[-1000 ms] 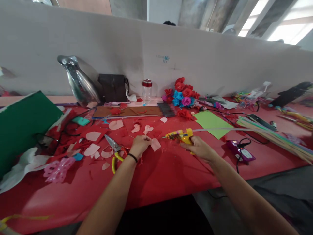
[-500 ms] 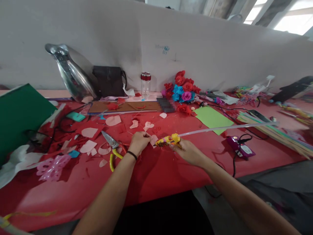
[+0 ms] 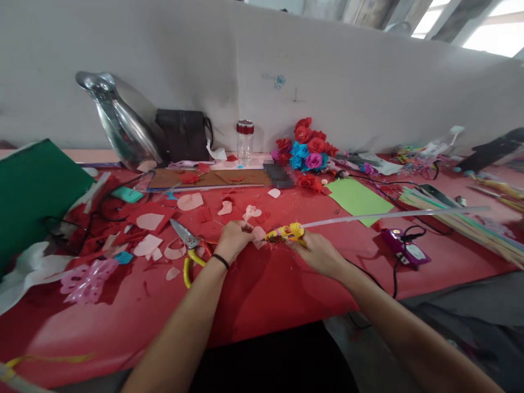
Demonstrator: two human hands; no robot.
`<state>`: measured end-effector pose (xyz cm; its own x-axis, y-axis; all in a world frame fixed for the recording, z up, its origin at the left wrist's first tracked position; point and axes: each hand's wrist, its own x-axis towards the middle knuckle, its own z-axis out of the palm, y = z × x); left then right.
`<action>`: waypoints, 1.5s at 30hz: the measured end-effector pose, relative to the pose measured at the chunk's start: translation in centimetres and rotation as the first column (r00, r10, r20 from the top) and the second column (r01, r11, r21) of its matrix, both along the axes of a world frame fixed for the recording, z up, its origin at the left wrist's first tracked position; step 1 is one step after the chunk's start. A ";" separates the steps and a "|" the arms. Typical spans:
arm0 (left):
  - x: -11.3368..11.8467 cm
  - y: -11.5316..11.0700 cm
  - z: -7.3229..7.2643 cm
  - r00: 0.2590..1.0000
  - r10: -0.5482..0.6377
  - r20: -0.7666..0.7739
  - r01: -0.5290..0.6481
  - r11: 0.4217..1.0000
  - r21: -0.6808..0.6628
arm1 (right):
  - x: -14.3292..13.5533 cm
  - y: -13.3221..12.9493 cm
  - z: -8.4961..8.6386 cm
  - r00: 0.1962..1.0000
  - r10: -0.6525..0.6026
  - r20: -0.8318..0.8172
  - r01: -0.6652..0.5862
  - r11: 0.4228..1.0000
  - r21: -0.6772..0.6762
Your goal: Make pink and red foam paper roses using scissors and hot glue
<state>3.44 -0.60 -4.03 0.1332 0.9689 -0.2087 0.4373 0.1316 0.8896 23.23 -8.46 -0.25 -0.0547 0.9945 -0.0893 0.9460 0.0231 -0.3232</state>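
My right hand (image 3: 317,252) is wrapped round a yellow glue gun (image 3: 286,233), its nozzle pointing left. A long clear glue stick (image 3: 393,214) sticks out of the gun's back toward the right. Pinched between the fingers of my left hand (image 3: 235,240) is a small pink paper petal (image 3: 258,234), close to the nozzle; whether the two touch I cannot tell. Scissors with yellow handles (image 3: 191,246) lie open just left of my left wrist. Pink paper petals (image 3: 149,221) and red scraps are scattered further left.
Red and blue paper flowers (image 3: 314,147) stand by the wall, near a glass jar (image 3: 244,143). A green sheet (image 3: 358,197) lies behind the glue stick. At right are a purple power box (image 3: 405,249) with a cord and a bundle of pale sticks (image 3: 470,224). A steel jug (image 3: 118,120) leans at left.
The glue gun has shifted slightly right, and its stick now reaches further right. My left hand stays nearly in place with the petal.
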 end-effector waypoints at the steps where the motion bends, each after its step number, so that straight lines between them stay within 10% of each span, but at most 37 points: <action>1: 0.0 0.0 0.0 1.000 0.001 0.009 0.000 1.000 -0.004 | 0.0 0.0 0.1 1.000 -0.009 0.017 0.009 1.000 -0.001; 11: 0.0 0.0 0.1 0.998 0.017 0.058 -0.016 1.000 -0.017 | 0.2 -1.2 1.0 0.992 0.088 0.096 -0.098 0.990 0.102; 20: -1.4 -0.1 2.1 0.932 0.087 0.351 -0.048 0.992 -0.119 | 4.6 5.7 0.0 0.927 -0.334 -0.169 0.326 0.942 -0.075; 26: -2.4 0.0 3.4 0.920 0.075 0.386 -0.031 0.992 -0.119 | 3.8 6.2 0.8 0.893 -0.447 -0.046 0.438 0.843 0.313; 28: -2.5 0.0 3.6 0.927 0.041 0.373 -0.017 0.998 -0.068 | 1.8 5.9 1.5 0.938 -0.332 -0.103 0.342 0.824 0.452; 32: -2.4 0.0 3.7 0.928 0.008 0.372 -0.013 1.000 0.011 | -2.8 5.9 3.0 0.931 0.109 -0.349 0.009 0.947 0.321; 38: -2.3 0.0 3.7 0.910 0.016 0.414 -0.037 0.998 0.042 | -3.4 7.5 4.6 0.917 0.170 -0.360 -0.080 0.965 0.250; 45: -2.0 0.0 3.6 0.835 0.194 0.514 -0.227 0.974 0.002 | 2.3 17.5 4.6 0.997 -0.019 -0.075 0.032 0.984 0.175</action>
<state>1.42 -0.61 -0.46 -0.0045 0.9940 -0.1089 -0.1099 0.1078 0.9881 25.49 9.08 4.31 -0.0294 0.9955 0.0903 0.9211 0.0620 -0.3844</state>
